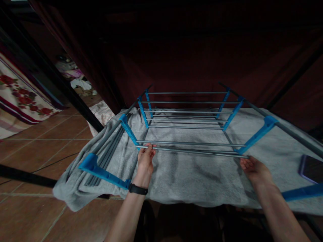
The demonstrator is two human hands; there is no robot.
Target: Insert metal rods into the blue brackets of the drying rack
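A rack frame of grey tubes and blue plastic brackets lies on a grey blanket. My left hand, with a dark band on the wrist, is closed around a thin grey metal tube near its left end. The fingers of my right hand pinch the same tube at its right end. The tube runs crosswise, close to the lower blue brackets, just in front of another crossbar. Whether its ends sit in the brackets I cannot tell. Several crossbars join the brackets farther back.
Several loose grey tubes lie on the blanket at the left. A phone rests at the right edge. Dark red panels stand behind the rack. Tiled floor and a floral cloth show at the left.
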